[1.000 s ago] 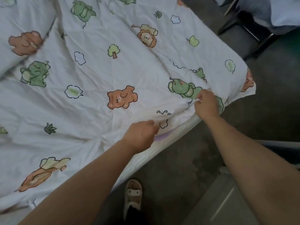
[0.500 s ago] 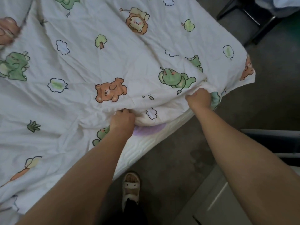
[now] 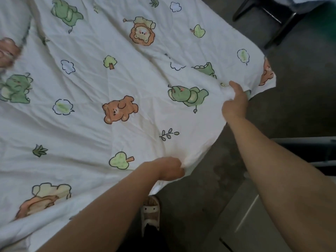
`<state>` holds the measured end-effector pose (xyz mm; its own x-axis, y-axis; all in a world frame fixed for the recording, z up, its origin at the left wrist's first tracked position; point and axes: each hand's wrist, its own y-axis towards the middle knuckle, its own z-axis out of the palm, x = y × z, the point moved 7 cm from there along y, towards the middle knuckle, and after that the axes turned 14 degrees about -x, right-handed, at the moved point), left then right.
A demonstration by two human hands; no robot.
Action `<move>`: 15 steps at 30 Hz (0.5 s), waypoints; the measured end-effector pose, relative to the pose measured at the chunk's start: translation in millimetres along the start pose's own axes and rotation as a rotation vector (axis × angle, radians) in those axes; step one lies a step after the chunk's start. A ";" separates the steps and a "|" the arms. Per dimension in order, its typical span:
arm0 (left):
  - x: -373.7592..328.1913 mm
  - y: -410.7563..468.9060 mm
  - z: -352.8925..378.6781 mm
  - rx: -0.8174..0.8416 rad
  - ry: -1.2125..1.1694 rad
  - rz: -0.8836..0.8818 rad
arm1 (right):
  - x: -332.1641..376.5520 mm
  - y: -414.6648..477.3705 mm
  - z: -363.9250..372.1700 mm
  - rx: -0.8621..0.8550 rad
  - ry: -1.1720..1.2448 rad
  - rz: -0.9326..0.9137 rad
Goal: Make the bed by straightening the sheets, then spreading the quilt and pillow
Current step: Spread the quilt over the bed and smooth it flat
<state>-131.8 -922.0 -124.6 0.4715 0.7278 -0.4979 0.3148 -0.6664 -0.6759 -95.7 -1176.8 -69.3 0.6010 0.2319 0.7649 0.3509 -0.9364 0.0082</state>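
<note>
White printed quilt (image 3: pixel 145 84), spread wide with its near edge overhanging the floor (image 3: pixel 300 106), my left hand (image 3: pixel 169 169) and right hand (image 3: pixel 235 104) each fisted on that edge; soft, light and limp, I judge, so best gripped along the hem, hands apart.

Matt, creased white cloth quilt (image 3: pixel 112 84) with printed cartoon animals, rough dull grey floor (image 3: pixel 300 99), strapped pale sandal (image 3: pixel 151 211)

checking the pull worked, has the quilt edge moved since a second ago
Yes: the quilt edge has come toward the sandal, now covering the mattress side that showed before.
</note>
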 end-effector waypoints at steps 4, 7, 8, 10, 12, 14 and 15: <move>-2.7 15.3 28.1 0.039 0.012 0.010 | -49.6 6.6 -7.1 0.103 -0.352 -0.082; 19.9 26.9 59.0 0.065 0.034 -0.036 | -87.5 -14.9 13.9 0.441 -0.601 -0.015; 26.1 30.0 64.2 0.050 0.036 -0.043 | -92.6 -19.7 17.5 0.479 -0.648 -0.022; 30.7 31.7 63.9 0.010 0.026 -0.018 | -89.8 -23.1 20.3 0.472 -0.769 -0.084; 28.9 29.1 53.7 -0.040 -0.038 0.012 | -72.9 -20.6 16.4 0.372 -0.913 -0.175; 30.3 22.6 36.3 -0.115 -0.120 0.016 | -45.7 -18.3 15.8 0.277 -0.975 -0.279; 30.7 18.0 25.2 -0.163 -0.167 0.016 | -31.1 -18.3 18.8 0.259 -0.975 -0.322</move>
<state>-132.4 -907.6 -165.8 0.3389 0.7247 -0.5999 0.4434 -0.6854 -0.5775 -107.3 -1161.9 -105.3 0.7288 0.6777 -0.0980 0.6693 -0.7353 -0.1068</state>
